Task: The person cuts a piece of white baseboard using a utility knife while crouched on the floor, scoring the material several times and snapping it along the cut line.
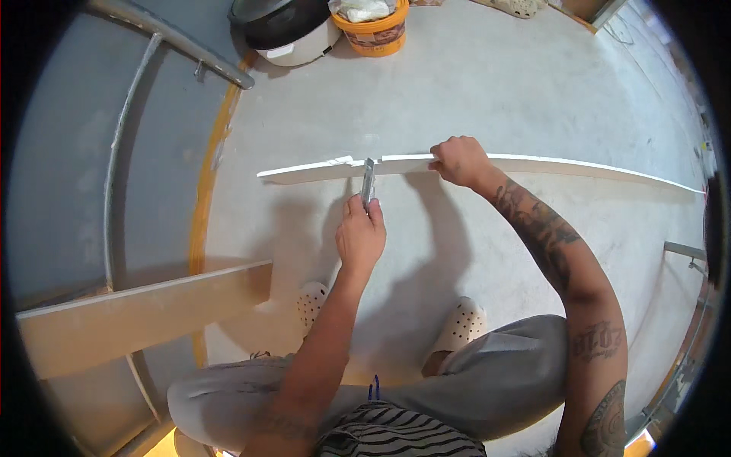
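A long, narrow board with a white edge and a pale brown face stretches across the view in front of me, seen mostly edge-on. Its white edge is ragged and notched left of the middle. My left hand is closed around a silver utility knife, whose tip points away from me at the notch; whether the blade touches the board cannot be made out. Farther right, my right hand grips the board's upper edge, fingers curled over it. Shadows of both arms fall on the floor below.
At lower left another board juts in, near a metal pipe frame. A black and white round vessel and an orange bucket with a white bag stand at the back. My feet wear cream perforated clogs on the grey floor.
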`<state>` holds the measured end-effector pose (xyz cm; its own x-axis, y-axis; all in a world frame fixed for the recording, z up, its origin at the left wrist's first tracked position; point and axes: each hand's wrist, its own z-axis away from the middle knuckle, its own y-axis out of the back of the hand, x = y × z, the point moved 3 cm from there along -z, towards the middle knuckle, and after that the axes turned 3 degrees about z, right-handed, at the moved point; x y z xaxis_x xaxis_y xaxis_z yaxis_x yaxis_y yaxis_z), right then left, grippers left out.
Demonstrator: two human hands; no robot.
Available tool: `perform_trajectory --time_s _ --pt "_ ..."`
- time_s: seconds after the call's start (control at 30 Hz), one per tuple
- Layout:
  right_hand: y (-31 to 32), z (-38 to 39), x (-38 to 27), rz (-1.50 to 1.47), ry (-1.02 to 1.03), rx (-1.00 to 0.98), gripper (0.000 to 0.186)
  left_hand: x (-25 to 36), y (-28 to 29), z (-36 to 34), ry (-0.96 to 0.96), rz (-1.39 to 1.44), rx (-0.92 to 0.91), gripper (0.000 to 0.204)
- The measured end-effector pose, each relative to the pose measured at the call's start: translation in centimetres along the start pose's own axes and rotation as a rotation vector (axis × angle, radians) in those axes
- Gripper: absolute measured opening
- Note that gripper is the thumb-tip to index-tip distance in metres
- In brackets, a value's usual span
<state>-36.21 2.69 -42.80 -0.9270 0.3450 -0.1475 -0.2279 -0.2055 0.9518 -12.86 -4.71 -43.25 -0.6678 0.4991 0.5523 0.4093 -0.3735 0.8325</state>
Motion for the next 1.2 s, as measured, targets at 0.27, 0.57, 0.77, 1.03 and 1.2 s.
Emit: perform_trajectory --time_s 0.27,0.57,0.77,1.03,1.2 --pt "-0.5 0.3 0.6 -0.018 -0.012 0.003 0.020 1.7 -1.2 -0.3 0.130 -0.019 -0.093 0.033" --pt "-0.4 0.2 0.5 -0.012 0.016 0.030 0.022 1.5 -0.8 -0.5 0.088 -0.137 -0.045 0.032" --pt "-0.5 0.0 0.5 -0.015 0.008 0.009 0.022 0.5 -0.2 -0.9 0.083 -0.266 -0.026 0.031" --pt "-0.2 0.3 0.3 -0.045 -0.022 -0.016 0.021 0.8 0.1 -0.7 0.143 -0.264 0.001 0.031" --pt "-0.4 0.6 0.5 -0.027 -0.038 -0.022 0.019 1.4 -0.5 -0.5 0.167 -0.273 0.031 0.030"
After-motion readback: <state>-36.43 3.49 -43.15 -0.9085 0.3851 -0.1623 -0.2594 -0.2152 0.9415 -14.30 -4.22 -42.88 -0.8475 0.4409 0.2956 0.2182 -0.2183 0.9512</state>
